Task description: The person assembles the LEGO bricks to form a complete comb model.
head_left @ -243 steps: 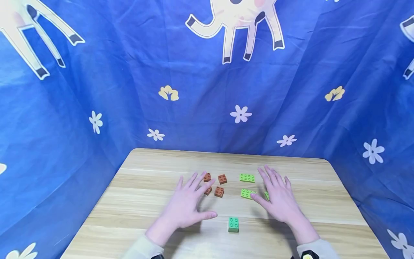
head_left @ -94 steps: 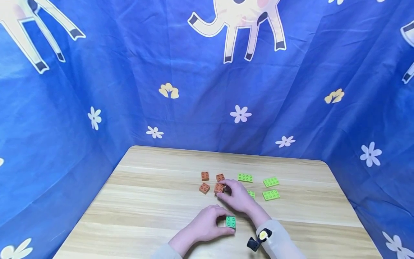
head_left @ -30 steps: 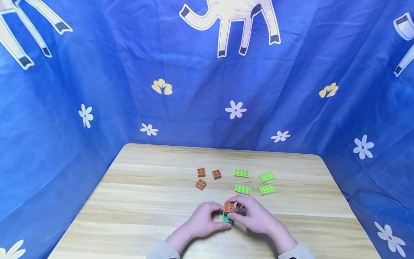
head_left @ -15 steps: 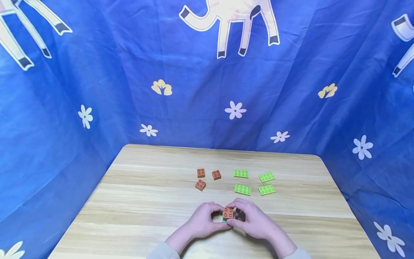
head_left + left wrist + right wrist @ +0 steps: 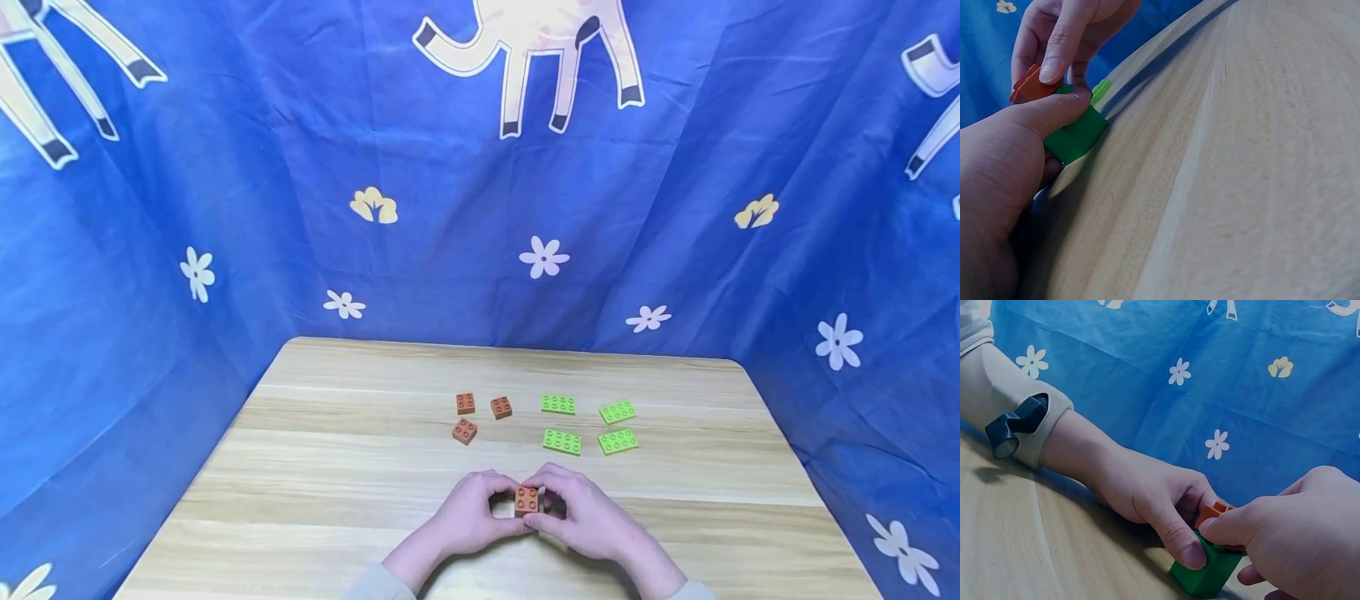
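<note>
Behind everything, a blue cloth with white flowers and pale animal legs rises around the far edge and both sides of your wood-grained surface. Both your forearms come in over the near edge, in pale sleeves, and your two hands meet near the middle of the near half. Your left hand grips the green block, its thumb laid along one side; your right hand pinches the held brown brick between thumb and fingers. A small black device sits on your left sleeve by the wrist. Farther from you lie four lime bricks, two and two, well apart from your hands. The green block stands between your hands, under the held brown brick; your fingers cover the join, so you cannot tell whether it is fully seated. Three loose brown bricks lie to the left of the lime ones, studs up.
</note>
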Tool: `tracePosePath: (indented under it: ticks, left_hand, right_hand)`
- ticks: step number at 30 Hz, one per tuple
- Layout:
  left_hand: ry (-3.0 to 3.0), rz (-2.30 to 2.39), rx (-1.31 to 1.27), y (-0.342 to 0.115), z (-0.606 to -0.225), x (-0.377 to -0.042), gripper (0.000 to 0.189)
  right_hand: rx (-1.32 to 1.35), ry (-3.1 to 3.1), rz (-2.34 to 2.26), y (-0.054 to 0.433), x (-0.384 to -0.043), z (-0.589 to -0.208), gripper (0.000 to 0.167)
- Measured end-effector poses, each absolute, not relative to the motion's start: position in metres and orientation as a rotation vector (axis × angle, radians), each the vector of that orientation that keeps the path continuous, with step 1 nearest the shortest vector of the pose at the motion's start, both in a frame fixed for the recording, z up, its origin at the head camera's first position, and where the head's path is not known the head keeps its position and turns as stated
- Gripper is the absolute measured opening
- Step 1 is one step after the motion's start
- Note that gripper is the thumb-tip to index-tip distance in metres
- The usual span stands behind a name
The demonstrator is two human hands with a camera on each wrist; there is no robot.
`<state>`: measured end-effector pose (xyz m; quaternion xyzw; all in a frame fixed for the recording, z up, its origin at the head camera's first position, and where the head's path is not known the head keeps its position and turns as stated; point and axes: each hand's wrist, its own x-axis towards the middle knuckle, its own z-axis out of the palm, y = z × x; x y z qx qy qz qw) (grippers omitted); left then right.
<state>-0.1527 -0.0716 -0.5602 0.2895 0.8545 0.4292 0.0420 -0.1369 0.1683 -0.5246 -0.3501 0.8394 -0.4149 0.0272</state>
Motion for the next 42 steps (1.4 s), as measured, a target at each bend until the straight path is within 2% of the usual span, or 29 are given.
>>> tracePosePath:
  ticks: [12, 33, 42]
  left_hand:
    - [2.618, 1.314, 0.876, -0.07, -0.563, -0.151, 0.037]
    - [2.62, 1.323, 0.915, -0.071, -0.563, -0.152, 0.037]
    - [2.632, 1.31, 0.889, -0.072, -0.564, -0.151, 0.039]
  right_hand:
    - [-1.107, 2.697, -1.193, 0.168, -0.135, -0.528, 0.034]
    - [-1.122, 2.704, -1.302, 0.163, -0.138, -0.534, 0.036]
    - [-1.11, 2.709, -1.349, 0.157, -0.137, -0.534, 0.03]
